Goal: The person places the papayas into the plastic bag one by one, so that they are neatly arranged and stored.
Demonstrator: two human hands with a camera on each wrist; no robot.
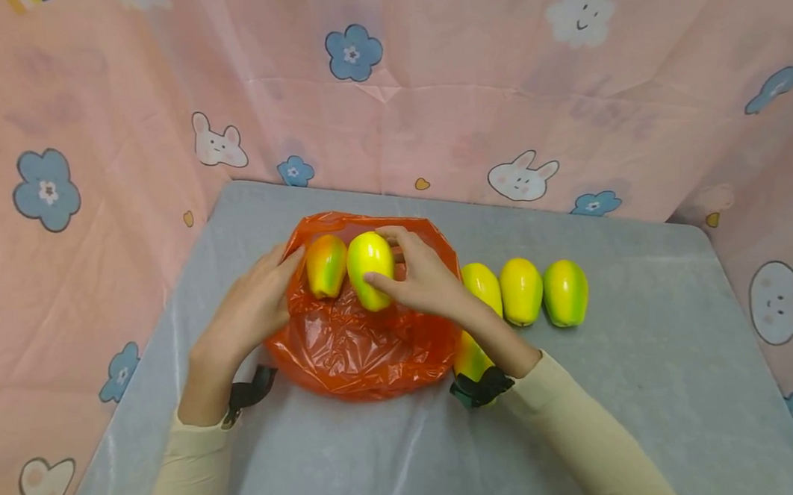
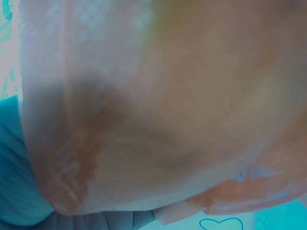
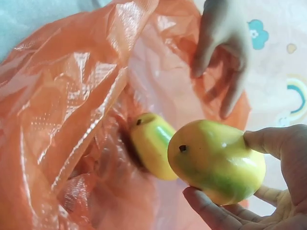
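Yellow fruit (image 1: 368,264) sits between hands (image 1: 254,300) (right one (image 1: 425,276) gripping).

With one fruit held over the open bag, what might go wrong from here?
1. The held fruit could slip: its skin looks smooth and shiny, and the right grip has it between thumb and fingers.
2. Lowered now, it may knock the inner fruit, which lies close beside it in the bag.
3. The right arm crosses above some of the outer fruits, so a low move back might bump them.
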